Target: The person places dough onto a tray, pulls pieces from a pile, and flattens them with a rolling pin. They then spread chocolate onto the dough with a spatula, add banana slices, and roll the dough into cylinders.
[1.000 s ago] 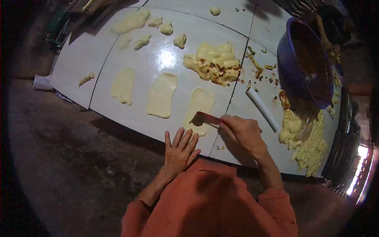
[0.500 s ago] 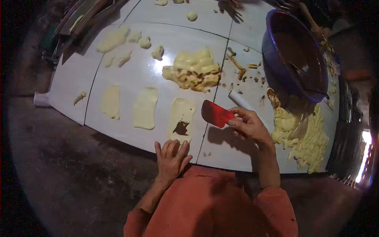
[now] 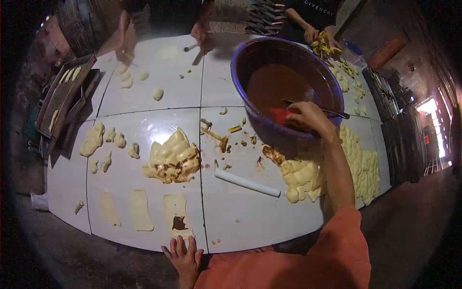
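My right hand [image 3: 309, 116] grips a red scraper [image 3: 279, 114] over the near side of a purple basin [image 3: 239, 79]. The scraper's blade is partly hidden against the brown paste [image 3: 276, 86] inside. A dark-handled utensil [image 3: 337, 114] lies across the basin's rim beside my hand. At the table's near edge my left hand [image 3: 185, 257] lies open, fingers spread, its tips at the near end of a flattened dough strip [image 3: 174, 203]. That strip carries a dab of brown paste [image 3: 179, 223]. Two plain dough strips [image 3: 141, 210] lie to its left.
A white rolling pin [image 3: 248, 183] lies mid-table. Dough sheets [image 3: 171, 149], smeared brown, lie behind the strips; more dough [image 3: 358, 168] covers the right side. Small dough lumps [image 3: 119, 139] sit left. A tray [image 3: 62, 98] holds pale rolls. Other people's hands [image 3: 199, 33] work across the table.
My right hand has carried the red scraper from beside the dough strip, forward and right to the basin. My left hand stays at the strip's near end. The view has shifted to the right and up.
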{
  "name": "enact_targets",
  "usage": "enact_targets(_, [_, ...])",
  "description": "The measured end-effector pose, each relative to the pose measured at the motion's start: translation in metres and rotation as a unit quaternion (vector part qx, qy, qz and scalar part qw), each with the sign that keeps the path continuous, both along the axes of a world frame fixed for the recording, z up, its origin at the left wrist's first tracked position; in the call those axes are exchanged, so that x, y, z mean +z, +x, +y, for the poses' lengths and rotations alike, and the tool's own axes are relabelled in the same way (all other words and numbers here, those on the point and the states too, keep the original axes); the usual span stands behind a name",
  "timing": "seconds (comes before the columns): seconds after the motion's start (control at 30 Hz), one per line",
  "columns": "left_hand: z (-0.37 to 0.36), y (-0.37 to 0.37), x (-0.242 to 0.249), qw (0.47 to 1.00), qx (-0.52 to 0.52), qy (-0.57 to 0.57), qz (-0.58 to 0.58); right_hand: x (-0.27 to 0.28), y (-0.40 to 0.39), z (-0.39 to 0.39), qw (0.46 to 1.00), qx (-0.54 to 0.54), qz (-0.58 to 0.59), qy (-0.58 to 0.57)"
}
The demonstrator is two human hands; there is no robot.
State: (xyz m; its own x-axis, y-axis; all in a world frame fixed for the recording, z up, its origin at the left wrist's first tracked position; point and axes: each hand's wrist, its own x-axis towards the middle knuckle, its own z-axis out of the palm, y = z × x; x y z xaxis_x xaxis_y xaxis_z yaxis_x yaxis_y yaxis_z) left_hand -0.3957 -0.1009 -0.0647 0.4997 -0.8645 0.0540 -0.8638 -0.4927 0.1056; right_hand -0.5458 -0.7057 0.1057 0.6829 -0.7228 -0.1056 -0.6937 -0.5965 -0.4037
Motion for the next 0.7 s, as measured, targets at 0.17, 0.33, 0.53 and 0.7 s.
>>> enact_targets(0.17, [-0.005,-0.005,0.007,0.998,0.021,0.011,0.052,-0.02,0.005,-0.024,0.993,0.091,0.047,0.059])
enact_targets(0.33, [-0.003,-0.006,-0.001,0.998,0.023,-0.003,0.052,-0.002,-0.013,-0.03,0.959,0.013,-0.056,0.278])
enact_targets(0.53, [0.0,-0.003,-0.001,0.999,0.013,-0.025,0.039,0.005,-0.016,-0.025,0.906,-0.033,-0.09,0.412])
enact_targets(0.7, [0.019,0.021,0.0,0.987,-0.022,-0.122,0.104,0.023,-0.011,0.003,0.905,-0.052,-0.142,0.397])
